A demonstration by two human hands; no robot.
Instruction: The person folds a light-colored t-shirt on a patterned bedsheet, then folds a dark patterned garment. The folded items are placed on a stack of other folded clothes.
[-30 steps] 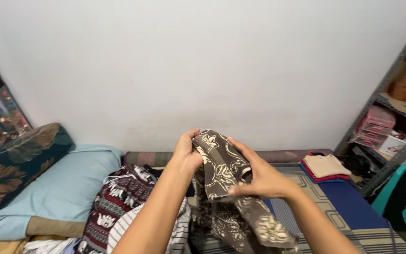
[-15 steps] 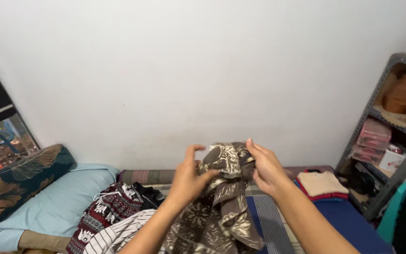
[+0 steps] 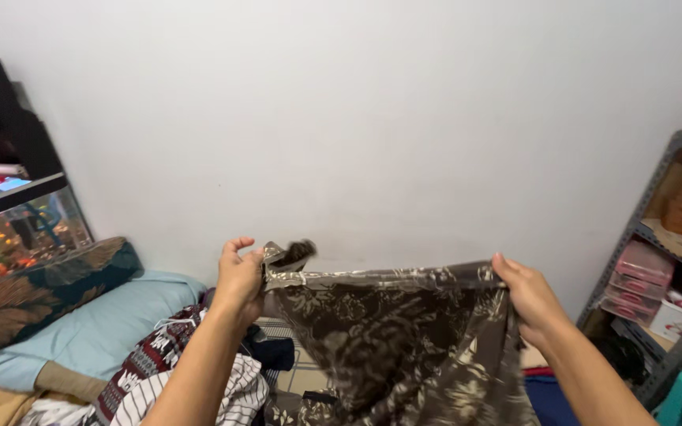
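The brown floral-print garment (image 3: 392, 339) hangs spread out in front of the white wall (image 3: 372, 118), held up by its top edge above the bed. The left hand (image 3: 240, 280) is closed on the top left corner, with a small flap of fabric sticking up just beside the fingers. The right hand (image 3: 529, 298) is closed on the top right corner. The edge runs nearly level and taut between the two hands, and the cloth drops out of the frame below.

Below the left forearm lies a pile of clothes: a maroon patterned garment (image 3: 140, 363) and a black-and-white striped garment (image 3: 230, 398), touching each other. Further left are a light blue pillow (image 3: 80, 331) and a dark leaf-print cushion (image 3: 41, 292). An aquarium (image 3: 17, 229) stands behind the cushion. A grey metal shelf rack (image 3: 672, 260) with pink boxes (image 3: 633, 280) stands at the right.
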